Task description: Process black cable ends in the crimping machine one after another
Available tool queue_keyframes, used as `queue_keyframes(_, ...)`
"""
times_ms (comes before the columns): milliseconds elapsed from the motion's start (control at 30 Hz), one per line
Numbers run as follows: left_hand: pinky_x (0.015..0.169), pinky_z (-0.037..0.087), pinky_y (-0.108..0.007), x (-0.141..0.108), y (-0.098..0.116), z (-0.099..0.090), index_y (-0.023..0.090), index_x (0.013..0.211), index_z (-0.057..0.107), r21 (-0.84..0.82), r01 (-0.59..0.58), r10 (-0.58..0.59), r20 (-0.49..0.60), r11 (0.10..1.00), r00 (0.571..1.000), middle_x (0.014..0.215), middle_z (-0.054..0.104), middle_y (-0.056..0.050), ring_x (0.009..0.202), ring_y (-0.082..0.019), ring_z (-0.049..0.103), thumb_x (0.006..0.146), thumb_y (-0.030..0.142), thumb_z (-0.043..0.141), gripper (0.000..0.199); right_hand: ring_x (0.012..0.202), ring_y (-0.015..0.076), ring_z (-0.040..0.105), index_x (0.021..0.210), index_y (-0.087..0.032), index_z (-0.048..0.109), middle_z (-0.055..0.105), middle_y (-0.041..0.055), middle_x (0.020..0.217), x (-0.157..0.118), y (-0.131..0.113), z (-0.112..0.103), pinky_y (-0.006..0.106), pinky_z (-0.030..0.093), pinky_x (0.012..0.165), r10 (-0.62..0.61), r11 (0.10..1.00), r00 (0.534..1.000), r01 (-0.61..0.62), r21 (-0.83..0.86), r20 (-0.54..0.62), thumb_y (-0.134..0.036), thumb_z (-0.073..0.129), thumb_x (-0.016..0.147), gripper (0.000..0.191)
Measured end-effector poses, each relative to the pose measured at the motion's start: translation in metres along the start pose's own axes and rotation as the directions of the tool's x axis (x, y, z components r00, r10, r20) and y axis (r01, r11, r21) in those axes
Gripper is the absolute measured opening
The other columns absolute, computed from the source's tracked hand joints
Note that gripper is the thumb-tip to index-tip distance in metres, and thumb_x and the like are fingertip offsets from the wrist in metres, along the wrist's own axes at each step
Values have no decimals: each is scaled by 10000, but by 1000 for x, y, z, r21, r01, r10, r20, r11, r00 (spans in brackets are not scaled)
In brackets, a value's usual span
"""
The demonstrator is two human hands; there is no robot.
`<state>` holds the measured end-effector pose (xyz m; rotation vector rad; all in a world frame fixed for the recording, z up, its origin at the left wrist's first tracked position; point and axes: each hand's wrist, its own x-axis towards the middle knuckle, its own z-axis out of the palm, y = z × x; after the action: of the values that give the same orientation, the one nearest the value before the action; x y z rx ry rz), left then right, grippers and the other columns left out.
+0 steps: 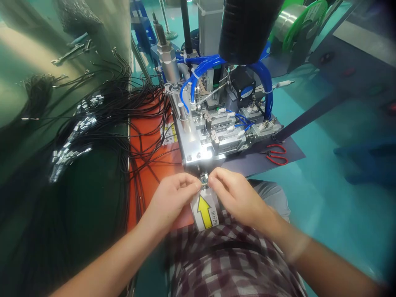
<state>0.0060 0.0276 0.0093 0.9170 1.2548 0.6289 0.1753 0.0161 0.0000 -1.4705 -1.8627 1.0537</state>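
My left hand [173, 196] is closed in a pinch at the front of a metal machine [193, 142]. Facing it, my right hand [233, 194] also pinches, its fingertips a short gap away. A small thin piece shows between the fingertips, too small to name; what each hand grips is mostly hidden by the fingers. Just below the fingertips is a white label with a yellow arrow [204, 210]. To the left, a large bundle of black cables [114, 107] with shiny metal ends [74, 140] runs over a dark green surface.
An orange mat [154, 165] lies left of the machine, with cables across it. Red-handled pliers [276, 156] rest on a dark board to the right. Blue air tubes [267, 82] arch over the machine. A green wire spool [297, 22] stands behind, and a black cylinder [247, 29] hangs overhead.
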Motion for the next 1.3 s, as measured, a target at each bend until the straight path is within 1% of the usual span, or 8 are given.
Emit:
queue_keyframes(167,500,297,-171,-1,2,-2,134,692,622,51,-1,-1,33,999,999,607,521,31,545,-67,403,759,288,681,178,633,115,450,738,-199,436,513,-34,696,3,-2,1,259,302,596,-59,997,996,62,-45,66,-216,425,955,218)
queue_keyframes(333,521,349,-171,1,4,-3,129,726,641,113,-25,13,104,993,995,651,568,17,578,-76,459,770,289,671,168,627,106,423,734,-192,457,465,-39,681,5,9,5,244,322,597,-102,971,992,83,226,76,-190,441,937,204)
queue_keyframes(567,580,449,-214,0,-2,-9,160,856,617,383,-233,239,32,894,970,699,594,27,628,-114,558,776,254,670,134,627,102,401,707,-180,465,428,-39,663,9,17,9,229,341,583,-19,881,998,-9,474,55,-164,471,905,198)
queue_keyframes(667,623,465,-224,0,-11,-16,175,831,634,560,-385,422,69,734,904,760,636,12,692,-125,594,813,205,643,35,614,100,392,704,-179,464,419,-43,653,10,17,9,227,335,569,6,874,998,-37,485,67,-168,470,905,202)
queue_keyframes(800,702,465,-224,4,-24,-20,159,871,647,704,-578,678,185,414,711,828,647,-17,778,-124,599,872,128,579,75,631,104,397,707,-179,463,427,-40,667,11,24,12,232,341,585,1,885,999,-23,466,47,-178,469,913,207)
queue_keyframes(933,651,468,-225,8,-36,-22,125,971,636,732,-657,744,335,180,578,807,599,-39,725,-124,575,903,111,533,124,649,109,418,736,-178,488,453,-34,682,7,33,16,235,353,603,-4,902,1000,-4,431,18,-186,479,918,183)
queue_keyframes(1033,594,458,-223,11,-43,-23,120,1044,634,743,-663,727,405,91,554,788,569,-38,675,-123,556,913,116,512,179,653,112,428,745,-178,498,465,-31,689,6,38,17,236,356,605,5,908,1000,-9,420,9,-195,483,921,178)
queue_keyframes(1300,533,467,-210,24,-37,-20,98,1090,641,767,-641,711,434,29,553,807,579,-58,646,-129,577,931,111,434,261,639,117,410,732,-181,492,442,-28,678,19,51,19,244,358,596,50,885,999,-39,463,-11,-225,488,919,192)
